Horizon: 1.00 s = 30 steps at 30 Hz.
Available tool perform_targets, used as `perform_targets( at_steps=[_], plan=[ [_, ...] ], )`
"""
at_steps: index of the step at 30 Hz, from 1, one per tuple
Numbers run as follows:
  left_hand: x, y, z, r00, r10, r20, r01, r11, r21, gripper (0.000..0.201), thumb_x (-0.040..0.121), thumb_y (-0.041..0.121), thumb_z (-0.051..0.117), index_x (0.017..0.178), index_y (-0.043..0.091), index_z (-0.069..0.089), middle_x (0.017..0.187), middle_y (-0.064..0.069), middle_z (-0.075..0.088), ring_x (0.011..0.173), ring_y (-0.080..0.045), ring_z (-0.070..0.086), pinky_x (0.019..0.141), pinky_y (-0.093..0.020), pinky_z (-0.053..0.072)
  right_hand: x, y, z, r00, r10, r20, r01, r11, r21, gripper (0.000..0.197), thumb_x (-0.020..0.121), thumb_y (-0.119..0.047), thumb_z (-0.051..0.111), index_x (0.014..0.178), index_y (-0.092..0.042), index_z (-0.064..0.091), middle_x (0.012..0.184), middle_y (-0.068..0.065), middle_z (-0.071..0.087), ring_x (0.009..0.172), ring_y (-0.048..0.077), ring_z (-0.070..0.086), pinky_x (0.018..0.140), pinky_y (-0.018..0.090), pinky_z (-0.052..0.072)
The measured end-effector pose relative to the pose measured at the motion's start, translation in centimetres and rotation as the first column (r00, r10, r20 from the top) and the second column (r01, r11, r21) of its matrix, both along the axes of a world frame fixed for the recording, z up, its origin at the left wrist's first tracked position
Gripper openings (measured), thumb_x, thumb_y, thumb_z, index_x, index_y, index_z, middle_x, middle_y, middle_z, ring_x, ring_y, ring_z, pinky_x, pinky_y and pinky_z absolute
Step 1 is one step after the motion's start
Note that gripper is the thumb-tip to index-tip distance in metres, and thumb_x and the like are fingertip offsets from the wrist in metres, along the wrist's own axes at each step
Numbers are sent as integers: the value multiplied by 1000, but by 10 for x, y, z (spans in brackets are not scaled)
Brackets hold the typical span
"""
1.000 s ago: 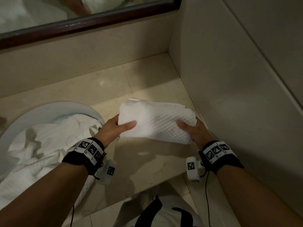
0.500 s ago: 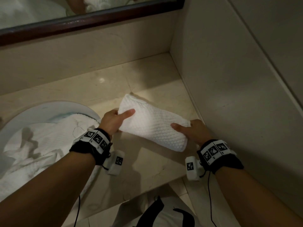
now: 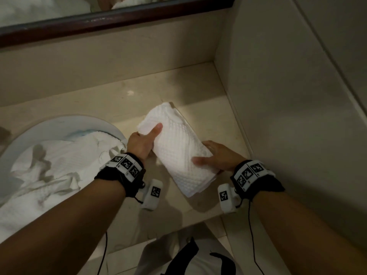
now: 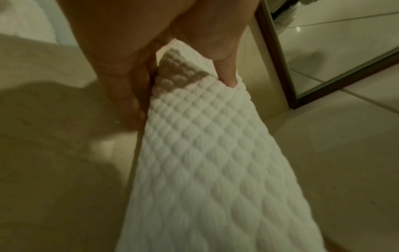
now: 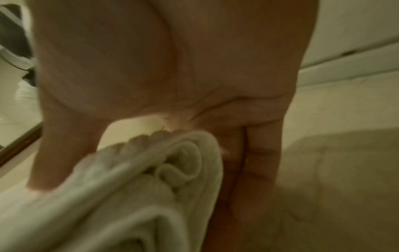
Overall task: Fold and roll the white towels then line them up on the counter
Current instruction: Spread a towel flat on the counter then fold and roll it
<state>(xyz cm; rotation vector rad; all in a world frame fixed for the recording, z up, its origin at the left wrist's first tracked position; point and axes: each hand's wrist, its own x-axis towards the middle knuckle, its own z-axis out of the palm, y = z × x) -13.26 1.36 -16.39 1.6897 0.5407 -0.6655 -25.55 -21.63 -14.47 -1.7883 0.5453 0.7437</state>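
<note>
A white waffle-textured towel, rolled into a thick cylinder, is held just above the beige marble counter, slanting from far left to near right. My left hand grips its far end, thumb on top and fingers underneath. My right hand grips the near end, thumb across the top, fingers behind. The right wrist view shows the spiral end of the roll against my palm. More white towels lie crumpled in the sink at left.
A white oval sink fills the counter's left side. A tiled wall closes off the right, and a dark-framed mirror runs along the back. Bare counter lies beyond the roll towards the corner.
The loosely folded towel has become a tight roll. Both hands turned it from lying across me to slanting away, the left end going further back.
</note>
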Motion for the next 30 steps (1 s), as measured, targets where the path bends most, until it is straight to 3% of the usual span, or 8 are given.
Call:
perform_targets(
  at_steps=[4,7,10,14,17,22,26,30],
  plan=[
    [-8,-4,6,991,-72,-110,69,997,-33,111,45,84,78,126,8,65,118,-23,66,82,-30,71,73,-38,56,18,12,-6,998,44,35,-41,996,-84,86,51,-89,61,104,-22,67,107,-7,69,96,15,66,87,35,52],
    [-19,-11,17,979,-185,-88,162,962,-220,66,77,59,77,129,21,63,121,-11,72,99,-30,72,77,-41,60,29,25,-7,990,44,131,-33,996,-86,54,63,-76,71,73,-23,72,87,-1,75,82,14,72,76,31,56],
    [-26,-11,19,978,-209,-17,187,908,-375,51,91,28,72,137,15,57,128,-9,69,115,-28,68,93,-50,57,33,38,-9,981,40,189,-27,997,-69,46,64,-71,75,81,-29,74,92,-2,77,88,13,72,83,34,58],
    [-28,2,19,985,-167,34,166,905,-392,59,85,22,78,138,12,56,130,-9,68,120,-28,65,98,-50,54,32,52,-9,971,-177,162,154,977,149,72,62,-53,86,114,-17,53,113,-1,66,104,18,67,89,45,57],
    [-30,16,27,990,-126,56,138,908,-395,64,79,27,82,137,14,58,129,-6,69,119,-24,66,99,-49,54,40,66,-2,961,-236,142,204,956,211,98,56,-53,89,129,-29,29,126,-4,55,112,18,61,93,47,54],
    [-30,62,53,993,-20,117,67,910,-408,73,75,41,83,139,17,56,132,-6,67,121,-23,65,104,-48,50,59,113,29,966,-190,176,111,917,383,61,74,-39,85,123,-12,62,115,6,72,105,26,71,90,47,57],
    [-35,119,78,981,56,185,19,924,-382,71,78,46,80,139,18,56,131,-5,68,121,-24,64,105,-49,49,70,169,56,960,-171,221,59,897,438,58,78,-29,82,128,-14,56,112,-2,73,96,13,73,71,24,58],
    [-44,189,100,957,179,230,-88,929,-358,70,79,46,79,138,18,56,129,-6,69,118,-26,67,102,-51,51,76,241,74,953,-92,287,-45,898,437,76,66,-40,85,130,-20,50,115,-7,69,98,9,71,76,28,59]
  ],
)
